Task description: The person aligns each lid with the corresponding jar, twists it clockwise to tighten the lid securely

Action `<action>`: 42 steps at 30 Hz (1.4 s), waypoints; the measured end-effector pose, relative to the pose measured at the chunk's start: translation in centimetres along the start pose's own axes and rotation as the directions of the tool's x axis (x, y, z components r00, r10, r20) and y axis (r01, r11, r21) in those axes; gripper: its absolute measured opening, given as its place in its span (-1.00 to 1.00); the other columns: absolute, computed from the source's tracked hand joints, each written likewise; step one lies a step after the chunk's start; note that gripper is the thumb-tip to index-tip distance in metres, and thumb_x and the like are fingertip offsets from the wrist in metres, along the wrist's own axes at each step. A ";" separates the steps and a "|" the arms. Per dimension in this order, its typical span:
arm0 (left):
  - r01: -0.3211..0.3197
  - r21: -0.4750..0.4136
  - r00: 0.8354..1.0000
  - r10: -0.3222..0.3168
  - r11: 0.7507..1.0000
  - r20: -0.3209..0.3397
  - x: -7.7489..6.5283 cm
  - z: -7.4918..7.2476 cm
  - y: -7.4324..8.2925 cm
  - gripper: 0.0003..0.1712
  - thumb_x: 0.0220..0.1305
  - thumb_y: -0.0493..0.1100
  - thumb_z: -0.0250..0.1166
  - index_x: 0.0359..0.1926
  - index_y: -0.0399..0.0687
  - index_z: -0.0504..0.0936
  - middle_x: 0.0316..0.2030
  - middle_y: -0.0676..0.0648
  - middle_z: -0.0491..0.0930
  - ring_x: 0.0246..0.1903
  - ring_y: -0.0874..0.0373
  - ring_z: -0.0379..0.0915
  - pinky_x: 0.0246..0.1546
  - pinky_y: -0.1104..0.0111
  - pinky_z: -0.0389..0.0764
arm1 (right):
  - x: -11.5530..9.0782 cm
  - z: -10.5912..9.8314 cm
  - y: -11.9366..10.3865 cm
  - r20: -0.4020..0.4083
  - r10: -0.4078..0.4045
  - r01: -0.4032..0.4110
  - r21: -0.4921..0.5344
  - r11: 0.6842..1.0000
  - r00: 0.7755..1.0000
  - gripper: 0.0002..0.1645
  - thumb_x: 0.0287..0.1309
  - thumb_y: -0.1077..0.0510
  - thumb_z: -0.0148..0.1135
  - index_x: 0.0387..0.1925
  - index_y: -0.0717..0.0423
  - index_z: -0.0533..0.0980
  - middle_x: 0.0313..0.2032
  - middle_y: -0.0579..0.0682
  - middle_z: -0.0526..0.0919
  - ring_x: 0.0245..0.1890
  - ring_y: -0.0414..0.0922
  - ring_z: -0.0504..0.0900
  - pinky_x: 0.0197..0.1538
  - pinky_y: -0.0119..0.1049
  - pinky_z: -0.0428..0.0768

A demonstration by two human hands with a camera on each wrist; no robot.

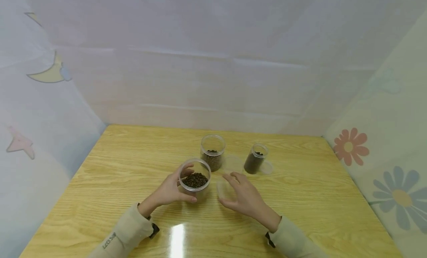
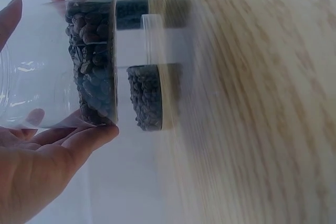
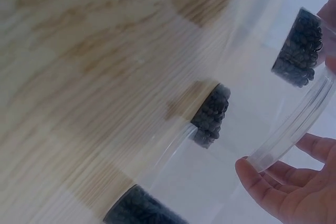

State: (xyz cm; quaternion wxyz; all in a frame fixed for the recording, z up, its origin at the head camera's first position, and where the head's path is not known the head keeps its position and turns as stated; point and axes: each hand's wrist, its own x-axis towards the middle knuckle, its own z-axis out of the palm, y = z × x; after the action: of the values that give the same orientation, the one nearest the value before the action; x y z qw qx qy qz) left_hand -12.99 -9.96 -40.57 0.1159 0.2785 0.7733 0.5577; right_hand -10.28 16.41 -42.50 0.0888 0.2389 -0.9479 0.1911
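Note:
My left hand [image 1: 169,190] grips a wide clear jar [image 1: 196,189] around its side, held above the table. Dark coffee beans [image 2: 93,64] fill the lower part of that jar, and its mouth is uncovered. My right hand [image 1: 247,198] holds a clear round lid [image 3: 291,127] by the edge, just right of the jar and apart from it. Behind the held jar stands a second clear jar [image 1: 213,161], partly filled with beans. A narrower jar [image 1: 254,163], nearly full of beans, stands farther right, beyond my right hand.
On the wooden table [image 1: 133,150], one clear lid [image 1: 233,163] lies beside the middle jar. Another lid [image 1: 267,168] lies right of the narrow jar. Printed cloth walls [image 1: 213,83] enclose the table at the back and sides.

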 end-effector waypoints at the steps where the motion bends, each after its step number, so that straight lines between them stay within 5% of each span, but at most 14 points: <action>1: -0.003 0.002 1.000 0.003 1.000 0.002 0.0 0.0 0.0 0.06 -0.19 -0.32 0.49 0.30 -0.33 0.05 0.16 -0.44 0.24 0.18 -0.34 0.12 0.02 -0.24 0.19 | -0.1 0.0 0.1 0.002 0.004 -0.004 -0.001 1.000 1.000 -0.18 -0.12 -0.19 0.34 0.18 0.07 0.36 0.04 0.21 0.42 0.00 0.12 0.44 -0.19 0.00 0.53; 31: 0.012 0.039 0.996 -0.015 0.999 0.083 -0.1 1.4 -0.6 0.12 -0.21 -0.28 0.51 0.33 -0.24 0.02 0.18 -0.39 0.24 0.18 -0.28 0.15 0.06 -0.18 0.21 | -1.4 0.2 0.8 0.046 0.013 -0.013 0.013 1.000 0.999 -0.16 -0.13 -0.18 0.36 0.18 0.09 0.36 0.08 0.22 0.38 0.05 0.14 0.39 -0.12 0.04 0.50; 38: -0.024 0.066 0.995 0.017 0.998 0.096 0.2 1.9 -3.3 0.15 -0.24 -0.17 0.54 0.34 -0.16 0.03 0.19 -0.35 0.25 0.19 -0.22 0.17 0.06 -0.16 0.24 | -1.6 0.3 0.7 0.050 0.006 -0.006 0.014 1.000 0.999 -0.15 -0.17 -0.14 0.40 0.17 0.12 0.36 0.08 0.24 0.38 0.04 0.16 0.39 -0.14 0.07 0.49; 42: -0.015 0.066 0.993 0.008 0.998 0.114 0.1 1.8 -2.0 0.12 -0.22 -0.21 0.53 0.32 -0.25 0.04 0.18 -0.38 0.25 0.18 -0.25 0.15 0.06 -0.16 0.23 | -1.7 0.2 0.7 0.051 0.005 -0.005 0.009 1.000 0.999 -0.14 -0.18 -0.12 0.41 0.16 0.14 0.36 0.07 0.25 0.38 0.04 0.17 0.39 -0.13 0.08 0.49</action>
State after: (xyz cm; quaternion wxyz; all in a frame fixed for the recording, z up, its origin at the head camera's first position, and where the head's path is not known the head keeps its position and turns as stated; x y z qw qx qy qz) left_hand -12.76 -8.93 -43.07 0.1471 0.3180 0.7820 0.5155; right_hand -9.17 17.63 -43.38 0.0630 0.2417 -0.9496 0.1895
